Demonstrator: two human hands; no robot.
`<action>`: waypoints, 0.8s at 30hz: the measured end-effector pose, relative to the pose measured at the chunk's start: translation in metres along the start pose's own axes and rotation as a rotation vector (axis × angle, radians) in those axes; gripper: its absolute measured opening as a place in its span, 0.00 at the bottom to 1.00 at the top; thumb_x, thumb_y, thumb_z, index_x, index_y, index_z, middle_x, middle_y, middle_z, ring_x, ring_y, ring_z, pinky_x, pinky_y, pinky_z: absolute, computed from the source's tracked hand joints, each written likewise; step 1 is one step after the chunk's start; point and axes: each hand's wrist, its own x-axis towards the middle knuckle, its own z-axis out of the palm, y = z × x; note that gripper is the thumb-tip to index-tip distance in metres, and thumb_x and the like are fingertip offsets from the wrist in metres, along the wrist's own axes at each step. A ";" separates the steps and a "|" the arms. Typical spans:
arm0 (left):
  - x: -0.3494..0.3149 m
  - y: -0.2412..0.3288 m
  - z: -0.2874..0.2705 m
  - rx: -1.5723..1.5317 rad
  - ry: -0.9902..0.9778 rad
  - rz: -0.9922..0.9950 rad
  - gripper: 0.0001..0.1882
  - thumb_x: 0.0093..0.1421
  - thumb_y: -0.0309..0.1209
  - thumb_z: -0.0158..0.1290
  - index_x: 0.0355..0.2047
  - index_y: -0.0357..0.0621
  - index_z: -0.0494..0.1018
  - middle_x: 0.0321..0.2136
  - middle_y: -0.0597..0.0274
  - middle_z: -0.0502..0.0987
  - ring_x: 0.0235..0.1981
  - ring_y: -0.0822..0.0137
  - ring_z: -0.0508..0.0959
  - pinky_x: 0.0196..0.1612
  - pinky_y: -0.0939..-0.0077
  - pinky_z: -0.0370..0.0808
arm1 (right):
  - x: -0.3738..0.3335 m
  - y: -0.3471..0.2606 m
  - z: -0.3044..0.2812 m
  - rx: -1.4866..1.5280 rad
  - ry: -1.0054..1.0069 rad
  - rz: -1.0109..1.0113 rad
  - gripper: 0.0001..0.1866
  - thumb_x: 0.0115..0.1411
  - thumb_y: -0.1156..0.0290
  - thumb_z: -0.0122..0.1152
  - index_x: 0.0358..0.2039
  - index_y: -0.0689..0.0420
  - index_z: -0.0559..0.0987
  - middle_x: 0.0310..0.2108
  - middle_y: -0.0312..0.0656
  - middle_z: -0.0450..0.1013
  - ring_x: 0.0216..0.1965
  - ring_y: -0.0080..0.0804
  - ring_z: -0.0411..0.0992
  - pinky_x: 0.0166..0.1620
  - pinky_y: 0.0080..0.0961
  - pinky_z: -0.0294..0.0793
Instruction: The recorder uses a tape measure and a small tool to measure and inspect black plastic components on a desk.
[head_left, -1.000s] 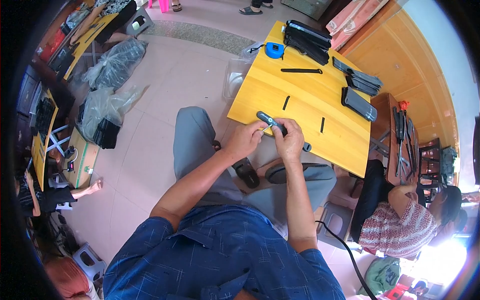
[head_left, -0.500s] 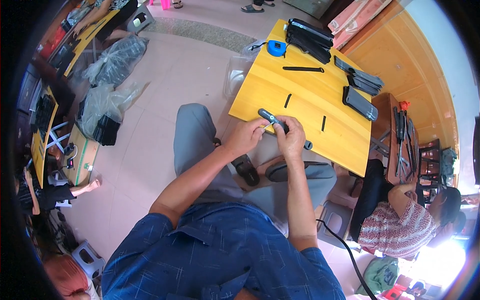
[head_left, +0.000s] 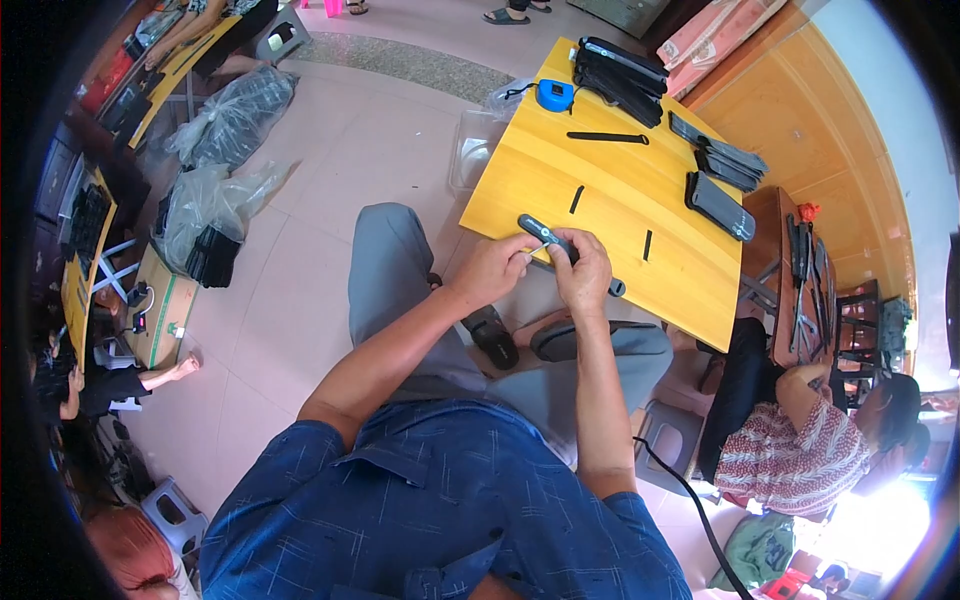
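Over the near edge of the yellow table (head_left: 530, 150), my right hand (head_left: 583, 272) grips a dark strap (head_left: 533, 229) with a rounded end and a light mark. The strap's other end, with a slot in it, shows beyond that hand. My left hand (head_left: 492, 268) is closed in a pinch on a thin pale stick-like piece (head_left: 540, 248), whose tip meets the strap near my right thumb. What that piece is cannot be made out. On the table lie a longer black strap (head_left: 608, 138) and two short black strips, one of them (head_left: 648, 245) to the right of my hands.
Farther back on the table are a blue tape measure (head_left: 554, 96) and a pile of black straps (head_left: 618, 85). Stacks of dark flat pieces (head_left: 720, 205) line its right side. A person in a patterned shirt (head_left: 795, 450) sits at the right. Plastic bags (head_left: 235, 120) lie on the floor, left.
Both hands hold nearly the same place, with only slight finger shifts at the strap. At the far left, another person's arm has moved.
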 end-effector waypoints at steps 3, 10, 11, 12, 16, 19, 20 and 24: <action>0.000 0.001 -0.001 -0.010 -0.005 -0.010 0.13 0.65 0.25 0.50 0.47 0.37 0.77 0.25 0.49 0.81 0.28 0.57 0.83 0.35 0.64 0.78 | 0.000 0.000 0.000 -0.001 -0.003 0.011 0.10 0.55 0.71 0.69 0.40 0.53 0.84 0.39 0.43 0.80 0.43 0.45 0.77 0.48 0.38 0.75; 0.002 -0.008 0.005 0.229 0.153 0.183 0.22 0.65 0.26 0.51 0.60 0.44 0.71 0.27 0.45 0.80 0.28 0.47 0.83 0.33 0.57 0.78 | -0.001 0.002 0.003 0.030 0.006 0.015 0.10 0.54 0.71 0.70 0.39 0.53 0.84 0.38 0.42 0.79 0.43 0.44 0.77 0.48 0.38 0.75; 0.002 -0.004 0.005 0.229 0.152 0.179 0.22 0.65 0.26 0.51 0.60 0.44 0.71 0.27 0.45 0.80 0.28 0.47 0.83 0.33 0.57 0.78 | -0.001 0.003 0.002 0.018 0.016 0.011 0.10 0.54 0.71 0.71 0.38 0.52 0.84 0.37 0.42 0.79 0.43 0.44 0.77 0.47 0.37 0.75; 0.001 0.002 0.003 0.285 0.124 0.139 0.23 0.64 0.27 0.52 0.60 0.43 0.70 0.29 0.41 0.80 0.32 0.42 0.81 0.36 0.53 0.77 | -0.001 0.003 0.002 0.007 0.025 0.007 0.10 0.54 0.71 0.71 0.38 0.52 0.85 0.37 0.42 0.79 0.42 0.44 0.76 0.47 0.37 0.75; 0.004 0.003 0.003 0.382 0.045 0.080 0.25 0.64 0.28 0.52 0.62 0.40 0.68 0.33 0.36 0.80 0.35 0.38 0.81 0.40 0.48 0.77 | -0.001 0.005 0.002 0.048 0.019 0.023 0.10 0.53 0.72 0.72 0.37 0.52 0.85 0.35 0.42 0.78 0.41 0.44 0.76 0.45 0.37 0.75; 0.004 0.009 0.004 0.419 0.015 0.004 0.25 0.64 0.28 0.52 0.62 0.38 0.68 0.35 0.36 0.80 0.36 0.38 0.81 0.40 0.47 0.76 | -0.001 0.007 0.002 0.062 0.027 -0.010 0.09 0.52 0.73 0.72 0.36 0.52 0.86 0.34 0.42 0.78 0.40 0.43 0.76 0.44 0.37 0.75; 0.004 0.009 0.004 0.418 0.013 0.001 0.25 0.64 0.28 0.52 0.62 0.38 0.68 0.35 0.36 0.80 0.36 0.38 0.81 0.40 0.47 0.76 | -0.001 0.008 0.003 0.065 0.027 -0.016 0.09 0.52 0.74 0.72 0.36 0.52 0.86 0.34 0.42 0.78 0.40 0.43 0.76 0.44 0.36 0.75; 0.003 0.008 0.007 0.421 0.060 0.021 0.27 0.65 0.30 0.53 0.64 0.38 0.65 0.36 0.35 0.80 0.36 0.37 0.81 0.41 0.47 0.77 | 0.000 0.006 0.003 0.067 0.036 -0.050 0.09 0.52 0.74 0.72 0.35 0.53 0.86 0.33 0.41 0.77 0.39 0.43 0.76 0.44 0.36 0.75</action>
